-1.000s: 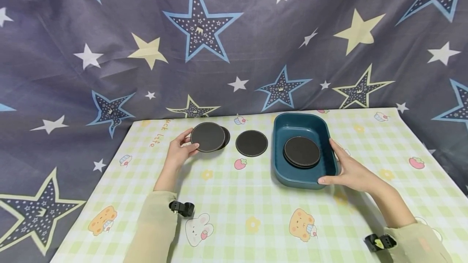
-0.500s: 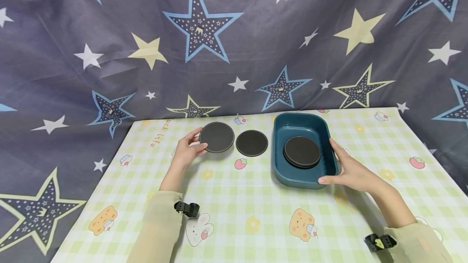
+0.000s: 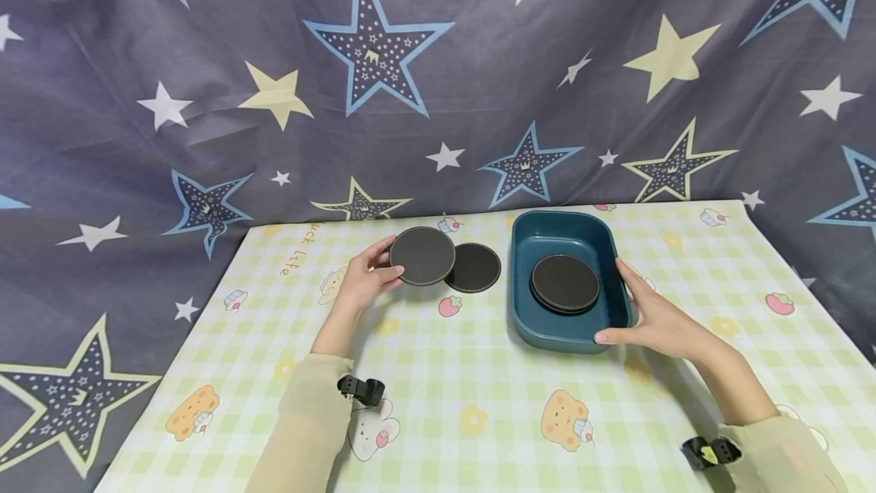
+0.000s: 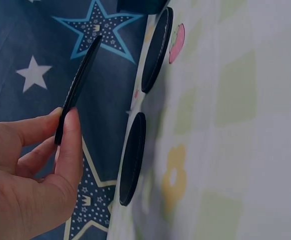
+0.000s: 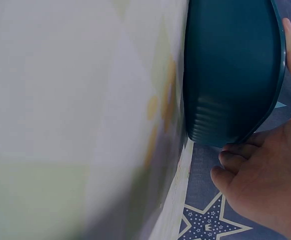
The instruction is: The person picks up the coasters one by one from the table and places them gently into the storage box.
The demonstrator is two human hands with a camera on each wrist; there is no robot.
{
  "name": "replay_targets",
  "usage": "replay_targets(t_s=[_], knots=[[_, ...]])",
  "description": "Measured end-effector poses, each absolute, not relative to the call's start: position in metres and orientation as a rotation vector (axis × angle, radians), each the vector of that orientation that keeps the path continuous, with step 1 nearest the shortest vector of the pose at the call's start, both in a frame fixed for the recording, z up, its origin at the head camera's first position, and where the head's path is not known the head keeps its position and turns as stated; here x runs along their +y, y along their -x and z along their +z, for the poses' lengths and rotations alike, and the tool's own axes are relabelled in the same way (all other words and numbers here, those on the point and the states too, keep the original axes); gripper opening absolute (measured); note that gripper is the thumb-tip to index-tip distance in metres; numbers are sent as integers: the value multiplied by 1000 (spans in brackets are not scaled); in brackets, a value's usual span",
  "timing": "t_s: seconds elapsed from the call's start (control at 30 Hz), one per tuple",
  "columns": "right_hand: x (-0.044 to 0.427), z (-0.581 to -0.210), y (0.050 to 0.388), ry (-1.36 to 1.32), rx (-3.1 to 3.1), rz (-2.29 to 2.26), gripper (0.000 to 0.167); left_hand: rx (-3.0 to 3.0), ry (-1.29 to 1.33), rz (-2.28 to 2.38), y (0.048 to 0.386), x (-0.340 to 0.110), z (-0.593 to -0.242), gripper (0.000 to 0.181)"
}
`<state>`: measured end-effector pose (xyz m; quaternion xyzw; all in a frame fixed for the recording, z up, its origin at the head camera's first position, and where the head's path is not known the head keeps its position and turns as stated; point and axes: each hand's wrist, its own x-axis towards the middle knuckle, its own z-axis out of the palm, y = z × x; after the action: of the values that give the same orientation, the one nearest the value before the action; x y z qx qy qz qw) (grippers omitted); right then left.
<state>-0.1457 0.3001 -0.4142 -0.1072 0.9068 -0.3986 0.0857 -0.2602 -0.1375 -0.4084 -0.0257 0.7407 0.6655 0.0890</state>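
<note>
L hand [image 3: 366, 280] has moved R over the last sec. w/ the held disc [image 3: 422, 256]; in head view that now hides the L disc [image 4: 132, 160] & overlaps part of the R disc [image 3: 479, 268], both flat on the surface [image 3: 465, 379]. R hand [image 3: 660, 326], teal tray [image 3: 554, 342] & stacked discs [image 3: 565, 282] inside: no visible shift. Prob. means mid-carry; held disc is off the surface but not in the tray.

Held disc pos.: L of teal tray, toward far side. Round, so no long axis; broad face up, slightly tilted, free R edge looks lower than gripped L edge. No obvious front. Teal tray's long axis runs near–far. Stacked discs lie flat approx. mid-tray, top one a bit offset; exact no. unclear.

L hand: thumb & fingers pinching the disc's L edge. R hand: gripping teal tray, thumb at near R corner, fingers along R wall.
</note>
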Motion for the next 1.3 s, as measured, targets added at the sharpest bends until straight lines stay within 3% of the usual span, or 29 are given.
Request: replay_targets(t_s=[1.3], knots=[[300,-416,148,323,2696,-1201,126,2107,-209,1912,251,-62,-399,65]])
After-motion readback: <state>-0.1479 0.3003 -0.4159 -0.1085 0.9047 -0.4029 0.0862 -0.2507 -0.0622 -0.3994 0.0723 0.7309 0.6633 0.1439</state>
